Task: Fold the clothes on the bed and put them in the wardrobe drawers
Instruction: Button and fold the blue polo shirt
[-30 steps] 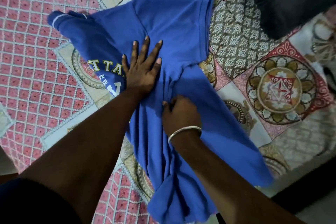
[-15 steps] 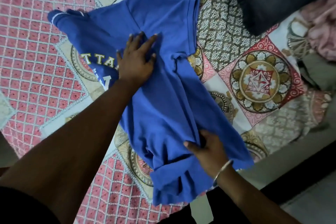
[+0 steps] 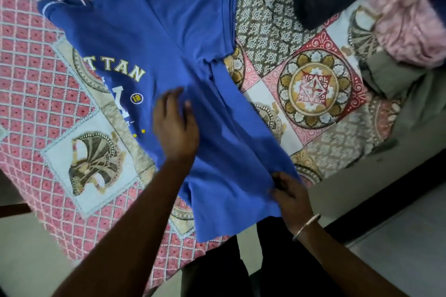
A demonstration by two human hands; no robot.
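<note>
Shirt (image 3: 169,38), blue, half-folded on bedspread (image 3: 41,103); left hand (image 3: 175,125) rests mid-panel, finger spread blurred, right hand (image 3: 288,191) pinches hem corner — pull hem taut and flatten before next fold.

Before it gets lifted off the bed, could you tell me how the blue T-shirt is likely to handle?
The blue T-shirt will probably be floppy: it creases where the right hand pinches its hem. It looks light, a thin knit lying flat under the left hand. Lifted by one edge, it would likely sag and unfold.
</note>
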